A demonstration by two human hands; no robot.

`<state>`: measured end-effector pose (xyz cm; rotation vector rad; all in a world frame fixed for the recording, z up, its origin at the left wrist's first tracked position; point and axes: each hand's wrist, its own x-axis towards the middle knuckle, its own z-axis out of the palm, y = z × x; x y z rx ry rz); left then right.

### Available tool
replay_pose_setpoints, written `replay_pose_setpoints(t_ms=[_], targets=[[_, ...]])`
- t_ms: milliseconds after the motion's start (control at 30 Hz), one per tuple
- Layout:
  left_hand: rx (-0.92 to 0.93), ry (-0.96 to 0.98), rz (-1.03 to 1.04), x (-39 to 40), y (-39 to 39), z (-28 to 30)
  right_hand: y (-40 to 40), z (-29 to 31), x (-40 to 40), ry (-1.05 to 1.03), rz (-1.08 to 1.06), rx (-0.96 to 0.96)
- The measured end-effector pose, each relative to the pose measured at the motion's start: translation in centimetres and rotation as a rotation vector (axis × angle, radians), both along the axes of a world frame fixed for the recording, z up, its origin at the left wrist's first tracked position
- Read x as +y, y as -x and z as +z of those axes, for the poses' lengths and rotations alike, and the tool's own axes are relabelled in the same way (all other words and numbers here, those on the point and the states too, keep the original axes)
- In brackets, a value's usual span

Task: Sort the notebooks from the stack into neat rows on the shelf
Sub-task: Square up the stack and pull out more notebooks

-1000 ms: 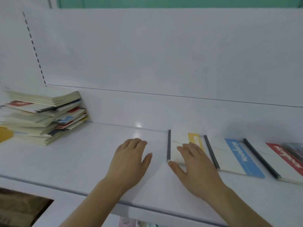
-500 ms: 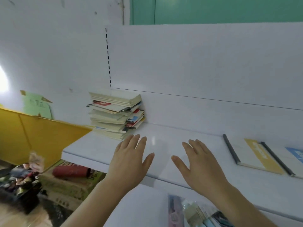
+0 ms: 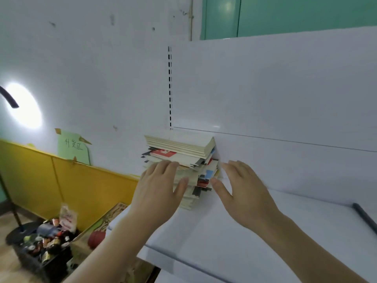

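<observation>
1. Head view shows our two hands raised in front of the stack of notebooks (image 3: pixel 181 160), which sits at the left end of the white shelf (image 3: pixel 255 231), pushed back against the rear panel.
2. Our left hand (image 3: pixel 161 186) has straight, spread fingers laid over the near-left face of the stack, and it appears to touch the page edges about halfway up, though contact is hard to confirm.
3. Our right hand (image 3: pixel 242 190) is also flat and spread, holding nothing; its fingertips sit just beside the stack's right edge, with the thumb pointing toward the lower notebooks.
4. The relation that matters: the stack lies straight ahead, between the two hands, slightly nearer the left one. The notebooks lie flat, long axes running roughly from us toward the back panel, with the upper ones skewed against the lower ones.
5. We judge the next step is lifting one or a few notebooks off the top; the uneven pile could slide if we pull from the middle.
6. Far to the right of the right hand, a dark-spined notebook (image 3: pixel 365 217) lies on the shelf, barely in frame.
</observation>
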<state>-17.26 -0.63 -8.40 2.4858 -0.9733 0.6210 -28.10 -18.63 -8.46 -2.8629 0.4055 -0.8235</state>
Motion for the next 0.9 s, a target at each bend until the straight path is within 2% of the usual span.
replay_pose_setpoints(t_ms=[167, 367, 500, 767, 900], targets=[[-0.009, 0.101, -0.024, -0.8, -5.2, 1.2, -6.5, 2.5, -0.3, 0.037, 0.05, -0.078], [0.005, 0.059, -0.039, -0.7, -11.4, 1.8, -12.9, 4.6, 0.3, 0.091, -0.003, 0.093], [0.049, 0.062, -0.123, -0.4, -14.8, 2.1, -15.9, 4.7, 1.0, 0.116, -0.051, 0.185], [0.141, 0.165, -0.294, 0.2, -18.5, 2.5, -16.2, 4.7, 2.5, 0.233, -0.177, 0.033], [0.212, 0.312, -0.323, 0.2, -17.7, 2.5, -15.4, 4.0, 3.9, 0.281, -0.219, -0.043]])
